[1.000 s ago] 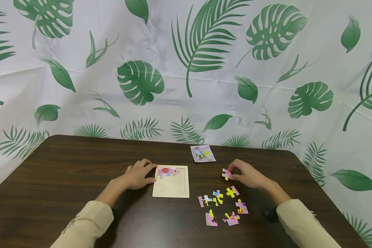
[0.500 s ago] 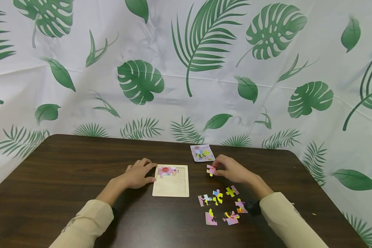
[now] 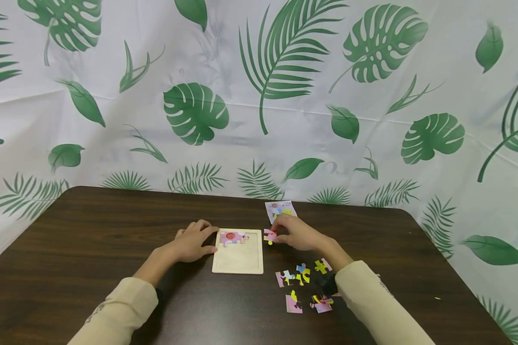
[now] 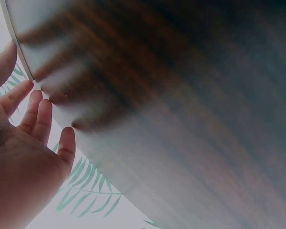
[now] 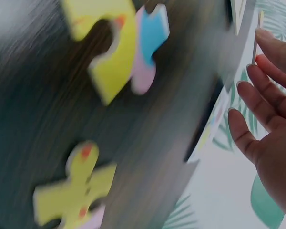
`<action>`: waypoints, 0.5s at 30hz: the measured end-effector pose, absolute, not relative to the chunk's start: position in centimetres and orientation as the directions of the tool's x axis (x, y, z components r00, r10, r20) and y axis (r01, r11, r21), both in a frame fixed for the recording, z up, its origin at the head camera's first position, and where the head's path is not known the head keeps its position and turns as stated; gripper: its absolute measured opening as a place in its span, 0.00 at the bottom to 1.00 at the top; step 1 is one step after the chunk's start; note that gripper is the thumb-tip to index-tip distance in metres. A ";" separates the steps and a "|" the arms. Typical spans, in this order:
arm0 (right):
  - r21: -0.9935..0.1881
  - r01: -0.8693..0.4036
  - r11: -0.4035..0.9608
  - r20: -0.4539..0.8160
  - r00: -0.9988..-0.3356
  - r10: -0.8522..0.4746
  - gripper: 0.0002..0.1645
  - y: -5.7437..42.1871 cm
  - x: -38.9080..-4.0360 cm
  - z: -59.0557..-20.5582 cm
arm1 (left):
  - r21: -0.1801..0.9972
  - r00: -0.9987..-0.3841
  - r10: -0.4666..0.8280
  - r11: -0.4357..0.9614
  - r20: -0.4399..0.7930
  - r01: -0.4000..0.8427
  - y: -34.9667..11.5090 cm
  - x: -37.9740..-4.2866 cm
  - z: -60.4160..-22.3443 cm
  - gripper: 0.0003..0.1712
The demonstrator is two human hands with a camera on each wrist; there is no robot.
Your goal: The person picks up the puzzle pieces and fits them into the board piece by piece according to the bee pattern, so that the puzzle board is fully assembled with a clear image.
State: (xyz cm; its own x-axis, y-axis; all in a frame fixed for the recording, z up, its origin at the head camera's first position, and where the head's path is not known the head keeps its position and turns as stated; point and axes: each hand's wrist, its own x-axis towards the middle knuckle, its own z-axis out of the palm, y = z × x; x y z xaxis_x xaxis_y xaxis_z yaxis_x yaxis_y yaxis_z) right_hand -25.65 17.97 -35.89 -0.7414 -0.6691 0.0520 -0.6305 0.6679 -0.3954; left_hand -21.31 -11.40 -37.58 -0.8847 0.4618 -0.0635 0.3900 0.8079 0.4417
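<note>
A square pale wooden puzzle tray [image 3: 238, 261] lies on the dark table, with joined pink pieces [image 3: 232, 238] in its upper left corner. My left hand [image 3: 193, 243] rests at its left side, thumb and index fingertip touching the rim; the left wrist view shows the fingers fairly straight. Between thumb and fingers, my right hand [image 3: 299, 234] pinches a pink and yellow puzzle piece [image 3: 269, 235], held just beside the tray's upper right edge. In the right wrist view this puzzle piece [image 5: 255, 45] appears edge-on, as a thin strip.
Several loose puzzle pieces lie right of the tray, among them a yellow piece [image 3: 322, 267], a striped piece [image 3: 303, 274] and a pink piece [image 3: 293, 303]. The right forearm partly covers another. A bee picture card [image 3: 279, 209] lies behind the right hand. A leaf-patterned cloth [image 3: 259, 143] hangs behind.
My right hand has moved left with the pinched puzzle piece, from above the loose pieces to the tray's right edge. The left hand and the tray have stayed in place.
</note>
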 end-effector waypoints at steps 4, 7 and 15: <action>-0.405 -0.624 0.669 0.021 -0.738 -0.675 0.08 16.6 -25.7 -36.1 | 0.446 -0.883 0.464 0.806 -0.066 0.390 -11.4 -21.3 -37.6 0.29; -0.408 -0.618 0.672 0.005 -0.738 -0.675 0.08 15.6 -25.7 -36.2 | 0.447 -0.883 0.465 0.805 -0.067 0.390 -11.4 -21.3 -37.6 0.29; -0.399 -0.608 0.687 -0.010 -0.746 -0.666 0.09 14.1 -25.8 -36.5 | 0.449 -0.882 0.468 0.801 -0.057 0.396 -11.5 -21.3 -37.6 0.29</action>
State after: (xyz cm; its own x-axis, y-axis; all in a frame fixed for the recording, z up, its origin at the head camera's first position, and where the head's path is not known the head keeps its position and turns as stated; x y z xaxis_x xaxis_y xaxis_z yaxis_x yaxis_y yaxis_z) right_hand -25.80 14.08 -36.51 -0.7459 -0.6659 -0.0095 -0.6079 0.6867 -0.3987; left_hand -21.29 -11.50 -37.62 -0.8819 0.4681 -0.0566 0.3963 0.8009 0.4490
